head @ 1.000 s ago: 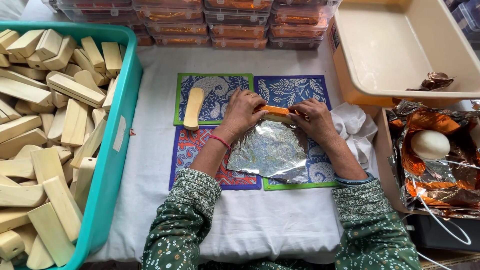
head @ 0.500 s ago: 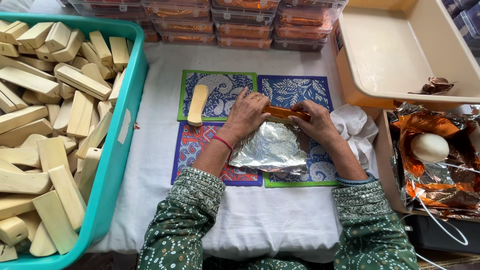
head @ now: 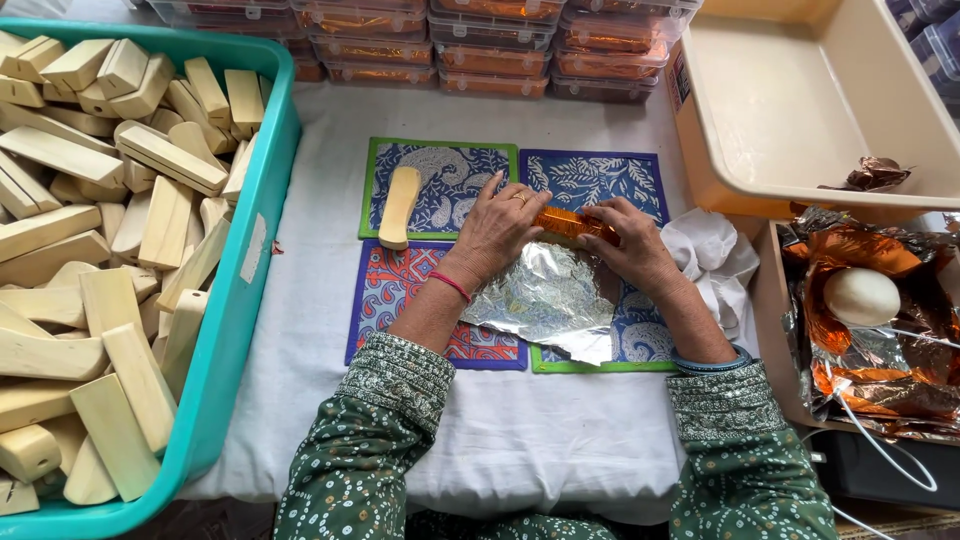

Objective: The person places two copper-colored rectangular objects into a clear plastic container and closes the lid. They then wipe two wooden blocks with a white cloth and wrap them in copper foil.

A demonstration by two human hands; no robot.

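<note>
Both hands on the job, quick notes. My left hand [head: 495, 228] and right hand [head: 628, 245] press down together on an orange-foil-covered piece [head: 567, 221], fingers clamped over each end of it; it lies at the far edge of the silver foil sheet [head: 545, 300], which I use as the landmark. The piece reads as partly rolled into that sheet. Risk as I judge it: the foil looks thin and creased, so uneven finger pressure could tear it or let the roll skew, leaving one end bare; the near corner of the sheet lifts free and could fold under. Under the sheet are four patterned mats [head: 440, 180], blue and red prints with green borders, on a white cloth [head: 500, 440]. Left of the sheet, on the far-left mat, one bare wooden piece [head: 398, 205] lies well apart from my hands. Further left, a teal crate [head: 240, 300] is heaped with the same pale wooden blocks. Beyond the sheet, a row of stacked clear lidded boxes [head: 490, 40] shows orange contents. Right of the sheet: a crumpled white cloth [head: 715, 250], then a cream tub [head: 800, 100] with a scrap of brown foil in it, and a box of loose orange foil [head: 870, 350] with a pale egg-shaped thing [head: 860, 295] on top. Label strip on the crate wall, small, unreadable.
</note>
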